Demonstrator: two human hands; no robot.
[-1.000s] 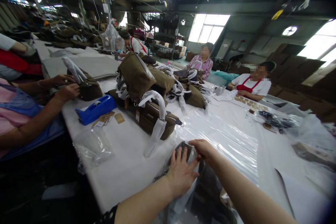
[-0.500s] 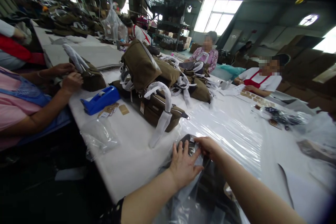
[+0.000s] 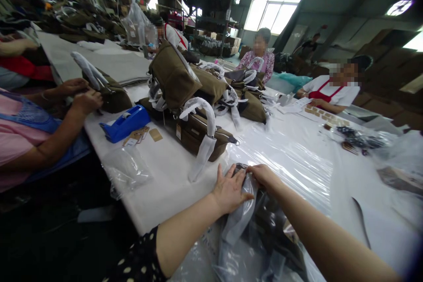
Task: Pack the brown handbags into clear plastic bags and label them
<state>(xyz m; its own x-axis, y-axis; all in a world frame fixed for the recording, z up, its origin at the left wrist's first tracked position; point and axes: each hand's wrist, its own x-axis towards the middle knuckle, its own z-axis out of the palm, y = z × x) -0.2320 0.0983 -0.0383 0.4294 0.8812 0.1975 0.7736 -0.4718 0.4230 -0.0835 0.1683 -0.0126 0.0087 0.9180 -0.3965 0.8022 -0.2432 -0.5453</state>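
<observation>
A dark bag inside clear plastic (image 3: pixel 264 229) lies on the white table at the bottom centre, its wrapped handle visible through the film. My left hand (image 3: pixel 229 189) rests on the upper end of this bundle with its fingers spread. Right beside it, my right hand (image 3: pixel 262 176) has its fingers bent together on the plastic at the bag's top edge. Just beyond my hands stands a brown bag (image 3: pixel 205 139) with a white-wrapped handle and a tag. Flat clear plastic sheets (image 3: pixel 291 163) lie to the right of it.
A blue tape dispenser (image 3: pixel 125 124) stands by brown tags (image 3: pixel 156 135) at left. Brown bags (image 3: pixel 175 77) are heaped mid-table. A person's hands (image 3: pixel 86 97) work on a bag at left. Other people are across the table. Plastic-wrapped items (image 3: pixel 360 137) lie at right.
Both my hands have shifted slightly up in the picture. More of the plastic-covered bag and its wrapped handle shows below them. The view has tilted a little.
</observation>
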